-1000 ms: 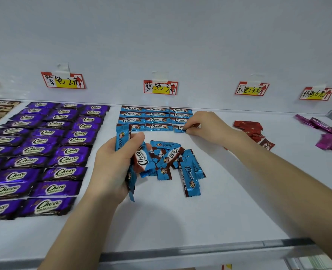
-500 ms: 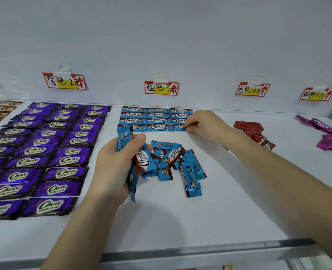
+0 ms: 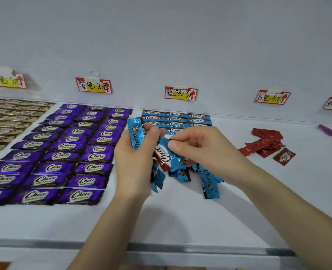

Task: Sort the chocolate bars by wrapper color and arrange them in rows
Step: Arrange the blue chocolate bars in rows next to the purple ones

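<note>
Both hands on blue bars above the white counter (image 3: 180, 217).
Left hand (image 3: 136, 158) grips a bunch of blue foil-wrapped Choco bars (image 3: 135, 133), thumb across the front. Right hand (image 3: 196, 149) pinches the crimped end of the top blue bar (image 3: 164, 154) in that bunch, thumb against forefinger. Loose pile of blue bars (image 3: 210, 184) lies on the counter under the hands, sorted blue rows (image 3: 175, 118) behind by the wall. Purple-wrapped rows (image 3: 67, 152) to the left, red-wrapped heap (image 3: 264, 145) to the right.

Five price labels (image 3: 181, 93), two hands (image 3: 136, 158), three columns of purple bars (image 3: 87, 180).
</note>
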`<state>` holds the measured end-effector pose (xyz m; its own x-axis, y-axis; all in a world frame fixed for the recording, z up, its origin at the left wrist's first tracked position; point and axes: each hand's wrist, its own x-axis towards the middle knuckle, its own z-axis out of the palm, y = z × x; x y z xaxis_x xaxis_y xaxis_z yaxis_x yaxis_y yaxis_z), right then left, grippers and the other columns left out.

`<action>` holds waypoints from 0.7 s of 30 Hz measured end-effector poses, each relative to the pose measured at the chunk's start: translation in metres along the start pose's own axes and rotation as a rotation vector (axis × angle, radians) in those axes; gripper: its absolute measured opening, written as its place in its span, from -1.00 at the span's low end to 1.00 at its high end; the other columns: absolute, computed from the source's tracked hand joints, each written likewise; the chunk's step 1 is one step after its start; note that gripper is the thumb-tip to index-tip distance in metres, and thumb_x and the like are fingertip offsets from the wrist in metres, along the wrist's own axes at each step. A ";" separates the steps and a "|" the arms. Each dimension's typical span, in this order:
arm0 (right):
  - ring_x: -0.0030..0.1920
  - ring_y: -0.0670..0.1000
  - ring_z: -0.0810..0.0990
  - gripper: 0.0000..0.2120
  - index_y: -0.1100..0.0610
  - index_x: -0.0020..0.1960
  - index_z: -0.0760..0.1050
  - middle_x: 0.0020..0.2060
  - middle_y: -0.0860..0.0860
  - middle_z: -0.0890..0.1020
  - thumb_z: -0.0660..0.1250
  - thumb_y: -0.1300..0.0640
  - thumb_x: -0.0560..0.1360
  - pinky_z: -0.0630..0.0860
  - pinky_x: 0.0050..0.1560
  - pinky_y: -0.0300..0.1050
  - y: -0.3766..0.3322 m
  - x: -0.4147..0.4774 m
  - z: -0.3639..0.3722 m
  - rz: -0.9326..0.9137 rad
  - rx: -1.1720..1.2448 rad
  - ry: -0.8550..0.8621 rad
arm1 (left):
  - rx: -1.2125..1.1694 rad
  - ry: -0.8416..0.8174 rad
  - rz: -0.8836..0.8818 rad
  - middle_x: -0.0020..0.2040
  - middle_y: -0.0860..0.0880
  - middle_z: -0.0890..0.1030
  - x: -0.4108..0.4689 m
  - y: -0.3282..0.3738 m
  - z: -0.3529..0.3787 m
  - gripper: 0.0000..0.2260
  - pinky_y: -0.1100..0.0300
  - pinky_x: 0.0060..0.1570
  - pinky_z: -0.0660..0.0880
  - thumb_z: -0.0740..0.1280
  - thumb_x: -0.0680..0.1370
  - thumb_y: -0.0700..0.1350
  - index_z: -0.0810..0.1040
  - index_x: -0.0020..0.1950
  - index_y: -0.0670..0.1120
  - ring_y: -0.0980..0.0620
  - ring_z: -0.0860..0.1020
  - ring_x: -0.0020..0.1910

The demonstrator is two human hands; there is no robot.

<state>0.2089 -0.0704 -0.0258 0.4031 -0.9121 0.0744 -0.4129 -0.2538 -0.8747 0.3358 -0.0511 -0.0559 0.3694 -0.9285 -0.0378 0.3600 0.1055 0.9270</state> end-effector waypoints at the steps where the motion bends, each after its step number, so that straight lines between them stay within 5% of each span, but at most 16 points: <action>1: -0.26 -0.19 0.62 -0.96 -0.08 -0.13 0.56 -0.26 -0.12 0.67 0.36 0.05 0.45 0.57 -0.28 -0.30 -0.002 -0.002 0.002 0.014 0.038 0.019 | -0.004 -0.005 0.003 -0.19 -0.04 0.70 -0.002 0.002 -0.002 -0.99 0.16 -0.37 0.58 0.36 0.51 -0.17 0.55 -0.10 -0.08 0.02 0.67 -0.25; 6: -0.43 -0.21 0.53 -0.93 -0.07 -0.18 0.56 -0.31 -0.13 0.65 0.37 0.10 0.45 0.55 -0.32 -0.29 -0.006 -0.002 -0.001 0.056 0.096 0.130 | 0.063 0.051 0.004 -0.30 0.04 0.67 -0.007 0.009 -0.020 -0.93 0.24 -0.47 0.51 0.37 0.51 -0.18 0.58 -0.13 -0.01 0.15 0.62 -0.39; 10: -0.39 -0.23 0.55 -0.93 -0.02 -0.15 0.54 -0.36 -0.14 0.62 0.40 0.14 0.42 0.51 -0.34 -0.34 -0.010 -0.003 0.008 0.022 0.069 0.120 | 0.079 0.020 -0.007 -0.36 0.10 0.65 -0.014 0.014 -0.024 -0.95 0.30 -0.49 0.49 0.37 0.46 -0.06 0.56 -0.17 -0.02 0.19 0.60 -0.42; 13: -0.28 -0.05 0.59 -0.85 0.00 -0.20 0.51 -0.30 -0.03 0.63 0.45 0.20 0.38 0.55 -0.30 -0.22 -0.012 -0.005 0.019 -0.057 0.034 0.126 | 0.074 0.000 -0.023 -0.43 0.01 0.58 -0.017 0.017 -0.026 -0.82 0.26 -0.51 0.43 0.40 0.32 0.04 0.53 -0.25 -0.06 0.11 0.48 -0.49; 21: -0.24 -0.09 0.64 -0.91 0.02 -0.19 0.56 -0.27 -0.09 0.68 0.38 0.20 0.42 0.57 -0.31 -0.28 -0.017 -0.008 0.035 -0.021 0.307 0.113 | -0.062 0.046 -0.070 -0.47 -0.03 0.48 -0.016 0.022 -0.033 -0.80 0.36 -0.63 0.24 0.38 0.48 -0.14 0.44 -0.30 -0.13 0.16 0.32 -0.58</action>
<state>0.2413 -0.0471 -0.0285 0.3090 -0.9419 0.1314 -0.1331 -0.1797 -0.9747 0.3664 -0.0221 -0.0475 0.3798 -0.9173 -0.1196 0.4379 0.0644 0.8967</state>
